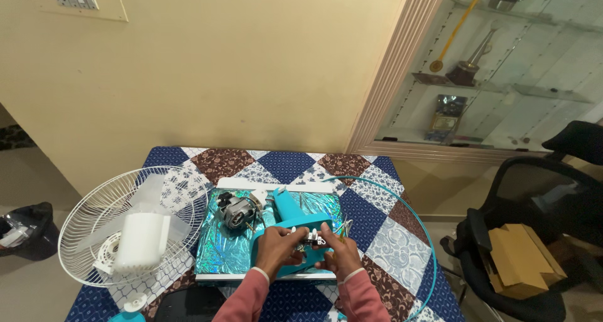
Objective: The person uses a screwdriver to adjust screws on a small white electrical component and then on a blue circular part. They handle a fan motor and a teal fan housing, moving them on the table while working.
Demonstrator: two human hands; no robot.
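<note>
Two hands meet over a small white switch block at the near end of a teal fan housing. The left hand curls round the block's left side and the right hand pinches its right side, so both are closed on it. The housing lies on a shiny teal foil sheet over a white board, with the bare fan motor just to its left.

To do this well, I judge the left hand should steady the block against the housing while the right works the small parts. Thin wires seem to run off beside the right hand, too fine to make out, and are best kept slack.

A white wire fan guard rests at the left of the table, holding a white fan cover. A teal ring curves along the right side. The table wears a patchwork cloth of blue, brown and white squares. Behind is a cream wall; to the right, a glass cabinet with trophies, and a black office chair carrying a cardboard box.
</note>
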